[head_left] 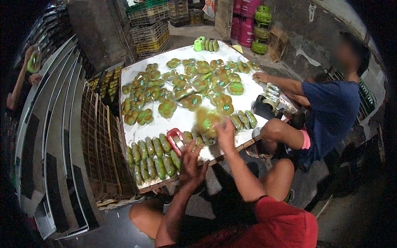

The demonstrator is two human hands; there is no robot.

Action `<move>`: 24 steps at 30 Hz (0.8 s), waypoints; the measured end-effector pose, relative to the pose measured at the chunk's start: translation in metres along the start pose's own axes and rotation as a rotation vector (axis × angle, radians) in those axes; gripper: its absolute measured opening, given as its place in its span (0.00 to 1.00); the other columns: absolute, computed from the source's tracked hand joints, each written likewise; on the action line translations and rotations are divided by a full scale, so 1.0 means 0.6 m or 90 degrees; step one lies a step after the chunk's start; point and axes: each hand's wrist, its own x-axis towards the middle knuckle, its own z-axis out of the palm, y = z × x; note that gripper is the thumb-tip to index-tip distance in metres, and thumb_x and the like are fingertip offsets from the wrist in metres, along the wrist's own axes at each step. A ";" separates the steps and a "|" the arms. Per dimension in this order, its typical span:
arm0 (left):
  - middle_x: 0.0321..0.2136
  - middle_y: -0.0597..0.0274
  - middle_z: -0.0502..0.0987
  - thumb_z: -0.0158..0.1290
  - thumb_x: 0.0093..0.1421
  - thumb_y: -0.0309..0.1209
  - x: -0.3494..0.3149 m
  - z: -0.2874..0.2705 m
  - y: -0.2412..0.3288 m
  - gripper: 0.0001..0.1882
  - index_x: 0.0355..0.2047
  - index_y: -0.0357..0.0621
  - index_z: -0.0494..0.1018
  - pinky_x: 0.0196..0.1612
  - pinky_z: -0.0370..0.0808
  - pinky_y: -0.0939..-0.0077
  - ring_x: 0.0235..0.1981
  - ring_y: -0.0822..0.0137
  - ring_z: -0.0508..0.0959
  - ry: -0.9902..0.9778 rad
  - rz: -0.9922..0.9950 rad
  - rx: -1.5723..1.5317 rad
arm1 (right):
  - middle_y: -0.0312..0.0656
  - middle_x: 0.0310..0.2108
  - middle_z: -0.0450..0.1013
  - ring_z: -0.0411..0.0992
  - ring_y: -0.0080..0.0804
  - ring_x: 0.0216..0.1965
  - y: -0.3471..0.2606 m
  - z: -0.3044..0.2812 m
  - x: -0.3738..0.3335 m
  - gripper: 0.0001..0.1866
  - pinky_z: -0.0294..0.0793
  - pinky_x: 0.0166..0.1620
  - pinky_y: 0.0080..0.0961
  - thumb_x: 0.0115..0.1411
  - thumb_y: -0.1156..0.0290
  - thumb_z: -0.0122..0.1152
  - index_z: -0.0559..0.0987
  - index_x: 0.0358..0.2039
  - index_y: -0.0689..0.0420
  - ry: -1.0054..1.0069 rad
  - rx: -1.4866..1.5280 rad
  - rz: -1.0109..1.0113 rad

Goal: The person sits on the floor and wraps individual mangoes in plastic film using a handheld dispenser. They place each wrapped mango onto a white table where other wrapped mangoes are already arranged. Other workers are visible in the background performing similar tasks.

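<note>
one view: wide fisheye on head; looks down and forward from above and behind left hand (191,163) and right hand (225,134). hands near, around centre; table (159,127) beyond them, crates (149,31) farther; co-worker (331,107) right of right hand; straight edges bowed toward rim.

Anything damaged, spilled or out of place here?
Yes: the rough grey wall at upper right has a ragged pale patch, as if its surface had flaked. On the white tabletop, no spill shows among the clear-bagged green-brown fruits.
</note>
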 end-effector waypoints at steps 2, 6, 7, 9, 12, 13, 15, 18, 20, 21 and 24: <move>0.52 0.51 0.69 0.60 0.50 0.23 -0.010 -0.031 -0.011 0.25 0.49 0.42 0.68 0.58 0.67 0.56 0.54 0.50 0.70 0.001 -0.099 -0.004 | 0.50 0.51 0.71 0.69 0.44 0.51 -0.003 -0.033 0.085 0.22 0.67 0.53 0.35 0.57 0.76 0.55 0.70 0.54 0.62 0.193 -0.250 -0.153; 0.42 0.50 0.75 0.57 0.52 0.21 -0.011 -0.038 -0.019 0.19 0.46 0.40 0.69 0.45 0.77 0.65 0.43 0.51 0.77 0.091 -0.288 -0.354 | 0.41 0.50 0.71 0.66 0.47 0.52 0.110 -0.175 0.222 0.24 0.67 0.52 0.45 0.54 0.74 0.52 0.73 0.53 0.48 0.276 -0.617 0.092; 0.41 0.50 0.75 0.57 0.52 0.21 -0.019 -0.036 -0.031 0.19 0.45 0.40 0.70 0.45 0.77 0.65 0.43 0.51 0.77 0.072 -0.218 -0.217 | 0.46 0.48 0.70 0.65 0.50 0.53 0.136 -0.187 0.228 0.23 0.68 0.49 0.51 0.50 0.70 0.57 0.74 0.50 0.49 0.238 -0.688 0.183; 0.41 0.50 0.75 0.57 0.52 0.21 -0.019 -0.029 -0.041 0.18 0.45 0.40 0.70 0.45 0.76 0.65 0.43 0.51 0.77 0.026 -0.068 0.037 | 0.47 0.56 0.66 0.61 0.50 0.58 0.195 -0.227 0.254 0.25 0.59 0.53 0.66 0.54 0.59 0.55 0.72 0.53 0.51 0.136 -0.722 0.352; 0.38 0.52 0.76 0.58 0.53 0.23 -0.031 -0.061 -0.050 0.12 0.39 0.41 0.73 0.45 0.76 0.64 0.41 0.52 0.78 0.010 -0.138 0.070 | 0.50 0.53 0.68 0.62 0.49 0.57 0.156 -0.090 0.247 0.25 0.58 0.56 0.64 0.54 0.57 0.57 0.74 0.49 0.58 0.073 -0.814 0.235; 0.38 0.53 0.76 0.58 0.53 0.24 -0.009 -0.071 -0.028 0.11 0.38 0.41 0.74 0.45 0.76 0.64 0.41 0.52 0.78 0.005 -0.131 0.068 | 0.51 0.48 0.72 0.67 0.52 0.53 0.174 -0.083 0.266 0.21 0.66 0.53 0.52 0.52 0.61 0.59 0.76 0.44 0.60 0.051 -0.800 0.038; 0.36 0.52 0.77 0.58 0.53 0.23 0.016 -0.069 -0.003 0.10 0.37 0.41 0.74 0.44 0.76 0.64 0.39 0.53 0.78 0.084 -0.109 -0.010 | 0.52 0.44 0.75 0.71 0.54 0.48 0.220 -0.068 0.322 0.19 0.72 0.48 0.43 0.51 0.62 0.61 0.77 0.40 0.61 0.000 -0.727 0.012; 0.34 0.52 0.76 0.57 0.53 0.23 0.011 -0.054 -0.036 0.09 0.36 0.41 0.74 0.41 0.76 0.64 0.36 0.53 0.78 0.001 -0.047 0.091 | 0.56 0.42 0.74 0.73 0.52 0.46 0.268 -0.054 0.372 0.23 0.73 0.46 0.44 0.49 0.58 0.64 0.76 0.41 0.62 -0.246 -0.715 0.144; 0.33 0.52 0.76 0.57 0.54 0.23 0.005 -0.041 -0.046 0.11 0.38 0.41 0.73 0.40 0.76 0.64 0.35 0.54 0.79 0.029 -0.085 0.005 | 0.57 0.42 0.74 0.72 0.53 0.46 0.272 -0.051 0.398 0.29 0.72 0.48 0.42 0.47 0.58 0.69 0.75 0.46 0.61 -0.277 -0.698 0.199; 0.33 0.53 0.76 0.57 0.54 0.23 0.011 -0.033 -0.043 0.11 0.39 0.41 0.73 0.40 0.76 0.64 0.34 0.55 0.79 0.038 -0.102 -0.049 | 0.57 0.43 0.73 0.71 0.53 0.47 0.269 -0.062 0.402 0.30 0.71 0.50 0.41 0.47 0.59 0.68 0.73 0.48 0.61 -0.194 -0.674 0.127; 0.35 0.54 0.77 0.58 0.55 0.26 -0.016 -0.050 -0.051 0.16 0.43 0.39 0.71 0.40 0.76 0.67 0.36 0.59 0.79 0.061 -0.356 -0.206 | 0.57 0.46 0.71 0.69 0.53 0.50 0.164 0.060 0.288 0.31 0.68 0.54 0.38 0.49 0.65 0.67 0.70 0.52 0.62 -0.076 -0.540 -0.094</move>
